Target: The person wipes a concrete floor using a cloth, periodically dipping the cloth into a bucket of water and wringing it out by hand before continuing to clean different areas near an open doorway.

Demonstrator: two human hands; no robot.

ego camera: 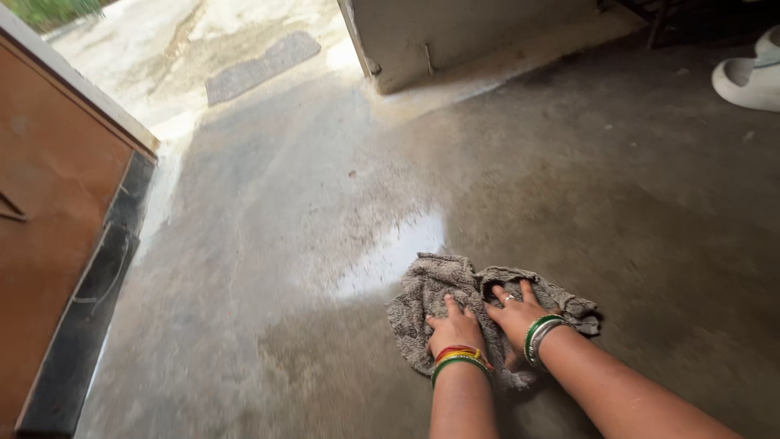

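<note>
A crumpled grey cloth lies on the wet concrete floor. Both my hands press down on it side by side. My left hand lies flat on the cloth's near part, with red, yellow and green bangles at the wrist. My right hand is spread on the cloth just to the right, a ring on one finger and green and silver bangles at the wrist. A shiny wet patch sits just beyond the cloth.
An open brown door with a dark edge stands at the left. A wall corner rises at the top centre, with a sunlit yard and a grey mat beyond. A white sandal lies at the far right.
</note>
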